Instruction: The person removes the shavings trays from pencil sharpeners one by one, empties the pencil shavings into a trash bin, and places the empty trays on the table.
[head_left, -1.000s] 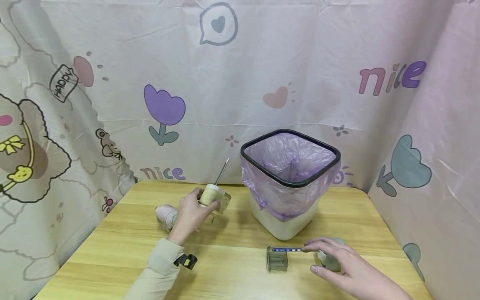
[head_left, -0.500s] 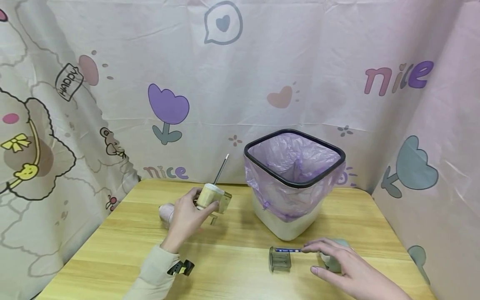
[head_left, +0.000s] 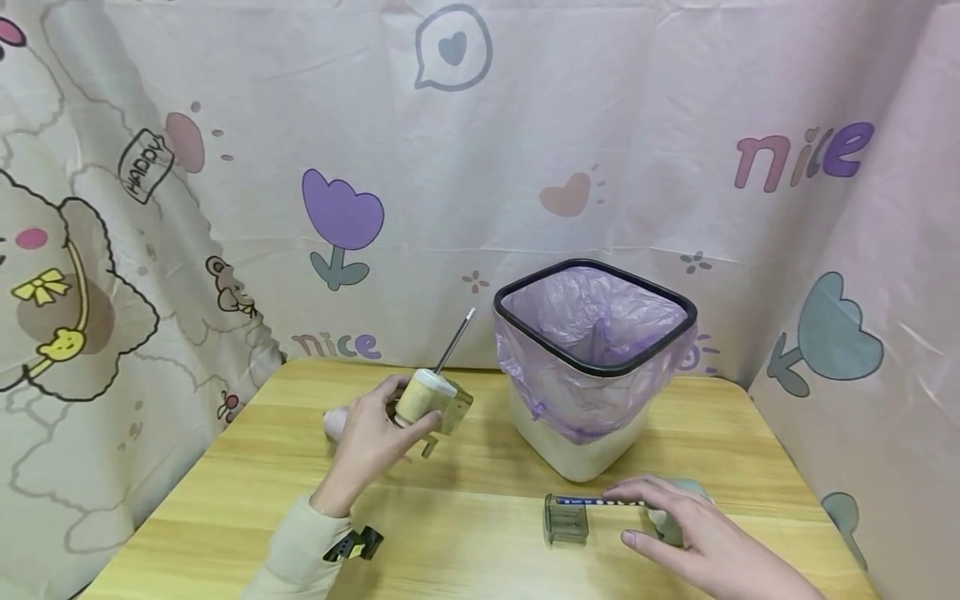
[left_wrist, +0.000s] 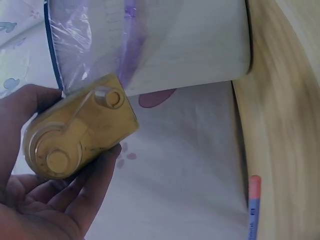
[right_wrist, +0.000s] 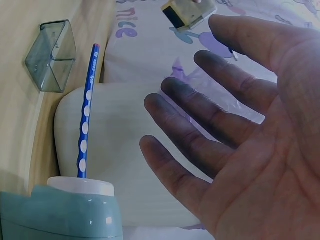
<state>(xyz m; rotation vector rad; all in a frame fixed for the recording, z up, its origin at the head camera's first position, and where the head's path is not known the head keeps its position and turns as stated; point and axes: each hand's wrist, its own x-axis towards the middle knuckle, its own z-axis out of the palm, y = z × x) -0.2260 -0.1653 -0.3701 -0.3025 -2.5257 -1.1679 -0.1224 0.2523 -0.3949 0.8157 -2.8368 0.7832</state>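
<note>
Starting from my left, a pale thing [head_left: 334, 423] peeps out behind the person's left hand [head_left: 375, 437]; too much is covered for me to name it. That hand has the yellow sharpener [head_left: 422, 398], its grip closed just to the sharpener's width, thumb and fingers on opposite sides. The sharpener appears lifted off the worktop [head_left: 450, 525] and tilted, with a pencil [head_left: 455, 340] slanting up from its white top and the crank [left_wrist: 87, 117] facing the left wrist camera. Next comes the bin [head_left: 577, 454], purple liner [head_left: 517, 367] folded over its rim. Nearer the person sits a smoky box [head_left: 566, 525], then a blue pencil [right_wrist: 86, 112] stuck in the green sharpener [right_wrist: 75, 212]. The right hand [head_left: 675, 521] is beside these, fingers spread, grip wide and holding nothing.

My guess is that the step in hand is handling the yellow sharpener with its pencil loaded. The next move probably calls for a steady left grip, while the free right hand comes across for crank or pencil, avoiding the blue pencil.
</note>
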